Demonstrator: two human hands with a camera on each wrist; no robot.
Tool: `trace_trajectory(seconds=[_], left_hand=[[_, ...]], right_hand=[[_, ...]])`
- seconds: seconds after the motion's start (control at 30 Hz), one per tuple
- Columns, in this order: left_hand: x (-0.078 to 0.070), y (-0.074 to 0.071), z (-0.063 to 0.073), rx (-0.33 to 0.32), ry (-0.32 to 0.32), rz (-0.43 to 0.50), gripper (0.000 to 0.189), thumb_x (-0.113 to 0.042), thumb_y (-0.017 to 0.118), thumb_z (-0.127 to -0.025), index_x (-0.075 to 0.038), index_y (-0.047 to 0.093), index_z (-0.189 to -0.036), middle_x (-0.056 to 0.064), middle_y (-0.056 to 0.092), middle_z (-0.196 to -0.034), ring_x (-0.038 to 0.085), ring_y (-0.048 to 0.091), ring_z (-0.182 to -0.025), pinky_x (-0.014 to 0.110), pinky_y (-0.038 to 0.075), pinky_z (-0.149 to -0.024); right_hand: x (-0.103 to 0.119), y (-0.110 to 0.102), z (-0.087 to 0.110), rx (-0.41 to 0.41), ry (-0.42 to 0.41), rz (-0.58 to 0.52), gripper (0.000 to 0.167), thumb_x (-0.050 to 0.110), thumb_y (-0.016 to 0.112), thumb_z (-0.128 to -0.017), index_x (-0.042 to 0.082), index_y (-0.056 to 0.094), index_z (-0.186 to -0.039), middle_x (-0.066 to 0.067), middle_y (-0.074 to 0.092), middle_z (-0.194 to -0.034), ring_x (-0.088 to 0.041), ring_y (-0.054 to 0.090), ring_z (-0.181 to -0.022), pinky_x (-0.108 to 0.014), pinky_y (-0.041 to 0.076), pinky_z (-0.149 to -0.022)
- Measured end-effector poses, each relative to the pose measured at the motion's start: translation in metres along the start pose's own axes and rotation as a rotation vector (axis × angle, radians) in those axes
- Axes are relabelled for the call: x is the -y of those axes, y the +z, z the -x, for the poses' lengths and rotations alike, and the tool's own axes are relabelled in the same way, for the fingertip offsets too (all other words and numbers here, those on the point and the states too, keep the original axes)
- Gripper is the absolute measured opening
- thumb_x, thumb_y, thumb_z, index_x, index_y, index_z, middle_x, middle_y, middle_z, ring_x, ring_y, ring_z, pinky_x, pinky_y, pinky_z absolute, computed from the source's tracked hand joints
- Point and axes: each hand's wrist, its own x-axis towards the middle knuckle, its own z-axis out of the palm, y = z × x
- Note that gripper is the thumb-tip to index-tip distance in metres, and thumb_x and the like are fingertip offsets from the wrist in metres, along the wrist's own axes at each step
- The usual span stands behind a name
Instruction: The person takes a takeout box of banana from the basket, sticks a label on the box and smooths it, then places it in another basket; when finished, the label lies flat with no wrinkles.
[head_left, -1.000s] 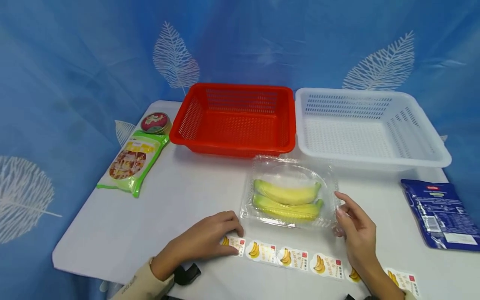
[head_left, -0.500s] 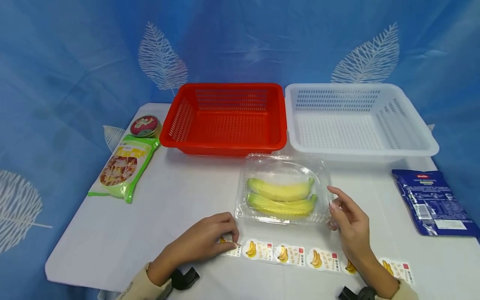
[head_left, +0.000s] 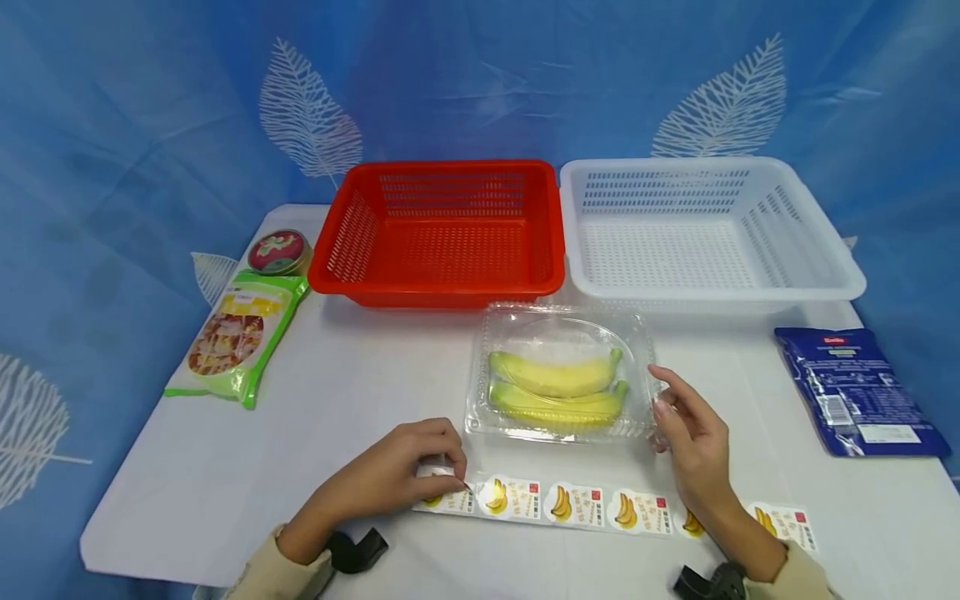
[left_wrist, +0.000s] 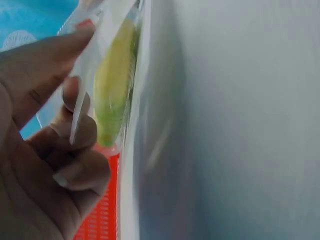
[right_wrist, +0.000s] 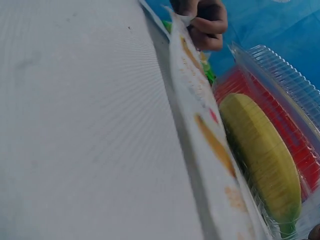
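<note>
My left hand (head_left: pixel 408 467) pinches the left end of a strip of banana-picture stickers (head_left: pixel 573 504), which lies across the near part of the table. In the left wrist view, the pale strip end (left_wrist: pixel 80 105) stands edge-on between the thumb and the fingers. A clear plastic clamshell box (head_left: pixel 480 400) sits beyond the strip, with two yellow-green bananas (head_left: pixel 555 377) inside. At the box's right edge, my right hand (head_left: pixel 697 442) holds on with thumb and fingers; its forearm crosses above the strip and hides part of one sticker.
Behind the box stand a red basket (head_left: pixel 435 298) and a white basket (head_left: pixel 712 293), side by side. To the left lie a green-edged food bag (head_left: pixel 232 337) and a round red-lidded tin (head_left: pixel 277 252). A dark blue pouch (head_left: pixel 858 392) lies at right.
The head view has shifted, so most things appear further left. Both hands keep nearly the same places, the left at the strip's end and the right at the box's edge.
</note>
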Motion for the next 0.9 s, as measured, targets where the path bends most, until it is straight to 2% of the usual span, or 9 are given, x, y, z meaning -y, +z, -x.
trace_trajectory(seconds=[0.13,0.23,0.4,0.5,0.6,0.8,0.9], left_hand=[[0.004,-0.006,0.002,-0.029,0.038,0.112,0.010,-0.031,0.078,-0.092,-0.033,0.068,-0.094,-0.014,0.062,-0.101,0.013,0.060,-0.094,0.028,0.051,-0.081],[0.004,-0.011,0.004,-0.046,0.032,0.193,0.009,-0.034,0.077,-0.092,-0.030,0.069,-0.095,-0.010,0.063,-0.098,0.018,0.059,-0.091,0.028,0.052,-0.080],[0.004,-0.021,0.006,-0.072,0.036,0.276,0.009,-0.025,0.079,-0.091,-0.026,0.071,-0.094,-0.004,0.062,-0.092,0.020,0.053,-0.080,0.027,0.046,-0.067],[0.005,-0.027,0.008,-0.093,0.064,0.285,0.012,-0.016,0.080,-0.090,-0.024,0.070,-0.093,-0.002,0.060,-0.090,0.023,0.048,-0.074,0.028,0.041,-0.062],[0.005,-0.033,0.008,-0.107,0.068,0.265,0.013,-0.016,0.080,-0.090,-0.024,0.070,-0.092,-0.001,0.059,-0.089,0.024,0.048,-0.073,0.029,0.039,-0.061],[0.001,-0.043,-0.004,-0.101,0.036,0.213,0.009,-0.026,0.079,-0.091,-0.026,0.071,-0.092,-0.005,0.061,-0.090,0.026,0.052,-0.078,0.029,0.044,-0.064],[-0.004,-0.050,-0.014,-0.091,0.024,0.204,0.009,-0.025,0.080,-0.090,-0.026,0.071,-0.091,-0.005,0.063,-0.091,0.028,0.055,-0.083,0.030,0.051,-0.072]], right_hand=[[-0.001,0.000,-0.001,0.002,-0.001,0.009,0.043,-0.022,0.038,-0.095,-0.022,0.047,-0.137,-0.006,0.053,-0.091,-0.014,0.043,-0.059,-0.030,0.035,-0.044],[0.000,0.000,-0.001,0.004,-0.003,0.018,0.043,-0.022,0.038,-0.095,-0.021,0.047,-0.137,-0.006,0.053,-0.091,-0.014,0.043,-0.060,-0.030,0.034,-0.044],[0.000,-0.001,0.000,0.007,-0.002,0.038,0.043,-0.022,0.038,-0.095,-0.021,0.048,-0.137,-0.006,0.053,-0.091,-0.013,0.044,-0.060,-0.029,0.034,-0.043],[0.000,-0.001,0.000,0.014,0.000,0.035,0.044,-0.022,0.038,-0.095,-0.021,0.047,-0.138,-0.006,0.052,-0.092,-0.013,0.043,-0.060,-0.030,0.034,-0.044],[0.001,-0.001,0.000,0.016,-0.002,0.029,0.044,-0.022,0.038,-0.095,-0.021,0.047,-0.137,-0.006,0.052,-0.092,-0.014,0.043,-0.061,-0.030,0.034,-0.043],[0.001,0.000,-0.001,0.016,-0.006,0.023,0.043,-0.023,0.038,-0.095,-0.022,0.047,-0.137,-0.006,0.052,-0.091,-0.014,0.043,-0.060,-0.029,0.034,-0.044],[0.001,0.000,-0.001,0.013,0.001,0.017,0.043,-0.022,0.038,-0.095,-0.021,0.047,-0.137,-0.006,0.053,-0.092,-0.014,0.043,-0.060,-0.029,0.035,-0.044]])
